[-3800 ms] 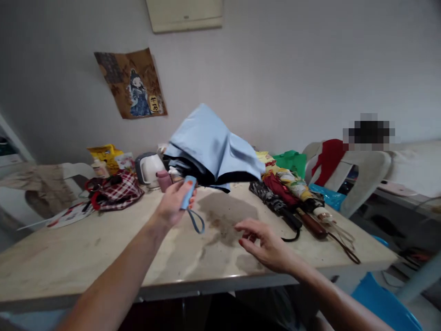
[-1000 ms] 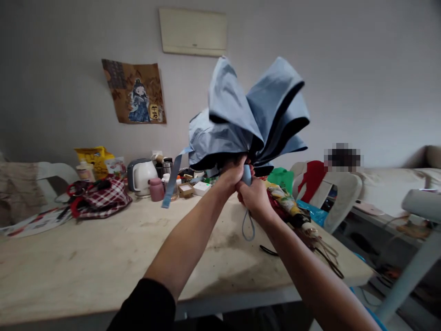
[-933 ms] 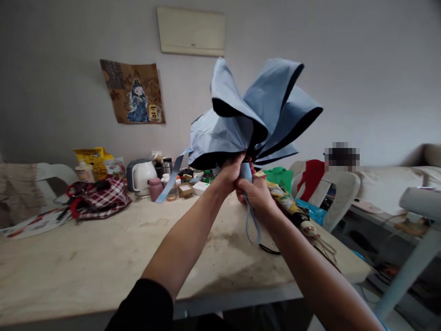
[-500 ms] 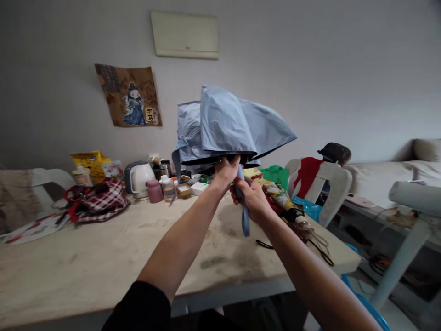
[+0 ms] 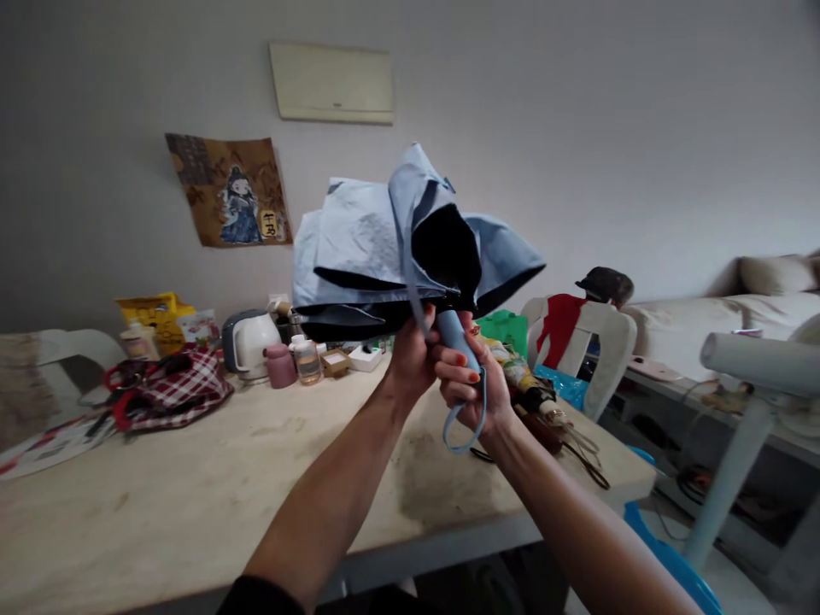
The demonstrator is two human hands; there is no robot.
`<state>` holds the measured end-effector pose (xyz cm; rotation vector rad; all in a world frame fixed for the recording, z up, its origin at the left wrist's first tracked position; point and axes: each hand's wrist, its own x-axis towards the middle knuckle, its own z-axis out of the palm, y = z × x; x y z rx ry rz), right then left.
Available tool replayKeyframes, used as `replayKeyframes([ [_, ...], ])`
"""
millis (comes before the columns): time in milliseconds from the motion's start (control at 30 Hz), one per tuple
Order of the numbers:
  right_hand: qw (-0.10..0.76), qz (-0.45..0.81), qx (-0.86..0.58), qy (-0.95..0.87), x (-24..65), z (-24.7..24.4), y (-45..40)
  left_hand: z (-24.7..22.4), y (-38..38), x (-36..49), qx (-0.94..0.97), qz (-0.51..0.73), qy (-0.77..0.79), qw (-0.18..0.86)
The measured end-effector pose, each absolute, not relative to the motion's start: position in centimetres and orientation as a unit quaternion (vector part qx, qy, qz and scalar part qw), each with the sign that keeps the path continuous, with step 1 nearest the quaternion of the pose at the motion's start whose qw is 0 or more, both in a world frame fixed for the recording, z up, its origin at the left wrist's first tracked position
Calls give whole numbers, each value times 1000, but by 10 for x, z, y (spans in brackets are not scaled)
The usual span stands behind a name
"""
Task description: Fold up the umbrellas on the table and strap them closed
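Note:
A light blue folding umbrella point(image 5: 362, 226) is held up over the table, its canopy half folded into loose flaps with a black underside. My right hand point(image 5: 480, 393) wraps its fingers around the blue handle point(image 5: 456, 337), from which a wrist loop point(image 5: 458, 446) hangs. Close beside it, my left hand point(image 5: 412, 357) is closed at the canopy's lower edge, near the top of the handle. A narrow closing strap point(image 5: 408, 256) runs down the front of the canopy to my left hand. Part of the left fingers is hidden behind the handle and strap.
On the table point(image 5: 211, 504) stand a white kettle point(image 5: 252, 346), a pink jar point(image 5: 280, 366) and small boxes point(image 5: 365, 357). A plaid bag point(image 5: 183, 389) lies at left. Other folded umbrellas point(image 5: 535, 384) lie at right, near a white chair point(image 5: 612, 342).
The umbrella has turned in my hands, so the black underside and the strap now face me. My right hand has rolled around the handle, with its fingers showing. The view has shifted slightly.

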<state>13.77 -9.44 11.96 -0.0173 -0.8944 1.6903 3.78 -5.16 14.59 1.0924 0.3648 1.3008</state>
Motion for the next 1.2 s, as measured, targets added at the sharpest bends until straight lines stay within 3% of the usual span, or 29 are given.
replayKeyframes([
  [133,597,680,-71,-420,134,115,-97,146,-58,40,436,515,109,730],
  [367,703,466,-234,-483,123,107,-90,147,-42,46,463,590,140,647],
  [700,672,581,-135,-439,126,133,-89,173,-25,43,397,526,104,745],
  [900,660,571,-161,-461,132,126,-87,170,-29,38,389,534,131,739],
  [1067,665,529,-222,-478,133,122,-80,165,-21,38,449,571,155,670],
  [1200,676,398,-330,-525,123,114,-71,159,-14,39,573,656,264,413],
])
